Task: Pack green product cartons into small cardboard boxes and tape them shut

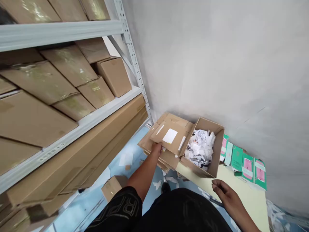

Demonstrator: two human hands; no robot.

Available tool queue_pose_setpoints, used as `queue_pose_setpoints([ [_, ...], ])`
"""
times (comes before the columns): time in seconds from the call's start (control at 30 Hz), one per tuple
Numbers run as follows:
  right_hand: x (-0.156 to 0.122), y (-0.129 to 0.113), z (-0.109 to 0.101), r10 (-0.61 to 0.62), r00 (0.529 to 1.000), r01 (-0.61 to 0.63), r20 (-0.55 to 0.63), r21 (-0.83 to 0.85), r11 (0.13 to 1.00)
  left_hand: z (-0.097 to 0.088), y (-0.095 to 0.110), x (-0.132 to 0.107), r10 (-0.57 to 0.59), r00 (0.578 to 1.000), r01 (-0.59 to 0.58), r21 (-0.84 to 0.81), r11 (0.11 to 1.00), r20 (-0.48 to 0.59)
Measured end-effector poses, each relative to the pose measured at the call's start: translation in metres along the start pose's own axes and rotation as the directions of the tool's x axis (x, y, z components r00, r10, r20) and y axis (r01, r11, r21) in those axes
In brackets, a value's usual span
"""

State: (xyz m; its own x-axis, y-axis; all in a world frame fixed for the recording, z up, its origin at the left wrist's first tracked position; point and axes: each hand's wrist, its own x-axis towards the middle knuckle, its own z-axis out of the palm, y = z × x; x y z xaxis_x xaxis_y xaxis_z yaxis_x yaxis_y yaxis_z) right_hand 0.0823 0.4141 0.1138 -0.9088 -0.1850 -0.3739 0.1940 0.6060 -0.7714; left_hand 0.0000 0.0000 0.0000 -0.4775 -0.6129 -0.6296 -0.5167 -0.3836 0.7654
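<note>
My left hand is closed on the near edge of a flattened cardboard sheet, its thumb on top and its other fingers hidden. The sheet bears a white label and lies on a stack of flat cardboard. Touching its right side is an open cardboard box filled with crumpled white paper. In front of that box, over the pale yellow table, my right hand hovers with fingers loosely bent and apart, holding nothing visible. A dark slim object shows beside it at the table edge.
Several green and pink boxes stand along the wall on the yellow table. On my left, a metal shelf rack carries many cardboard boxes. A small carton and paper scraps lie on the blue floor.
</note>
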Motion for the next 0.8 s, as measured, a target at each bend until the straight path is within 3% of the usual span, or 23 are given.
queue_pose_setpoints([
  [0.27, 0.008, -0.022, 0.018, 0.058, 0.996, -0.06, -0.061, -0.04, 0.997, -0.02, 0.003, -0.003, 0.178, 0.984, -0.179, -0.104, 0.978, -0.015],
  [0.4, 0.016, -0.033, 0.022, -0.044, 0.994, 0.035, -0.097, -0.086, 0.996, -0.032, 0.004, -0.005, 0.229, 0.972, -0.202, -0.323, 0.925, 0.047],
  [0.53, 0.018, -0.043, 0.023, -0.118, 0.989, 0.107, -0.092, -0.112, 0.988, -0.056, 0.02, -0.005, 0.313, 0.948, -0.261, -0.449, 0.855, 0.046],
  [0.7, 0.017, -0.05, 0.019, -0.124, 0.988, 0.116, -0.087, -0.09, 0.989, -0.103, 0.061, -0.016, 0.495, 0.866, -0.362, -0.599, 0.714, 0.067],
  [0.8, 0.023, -0.059, 0.016, -0.151, 0.968, 0.153, -0.2, -0.005, 0.988, -0.119, 0.088, -0.033, 0.597, 0.79, -0.4, -0.623, 0.673, 0.138],
])
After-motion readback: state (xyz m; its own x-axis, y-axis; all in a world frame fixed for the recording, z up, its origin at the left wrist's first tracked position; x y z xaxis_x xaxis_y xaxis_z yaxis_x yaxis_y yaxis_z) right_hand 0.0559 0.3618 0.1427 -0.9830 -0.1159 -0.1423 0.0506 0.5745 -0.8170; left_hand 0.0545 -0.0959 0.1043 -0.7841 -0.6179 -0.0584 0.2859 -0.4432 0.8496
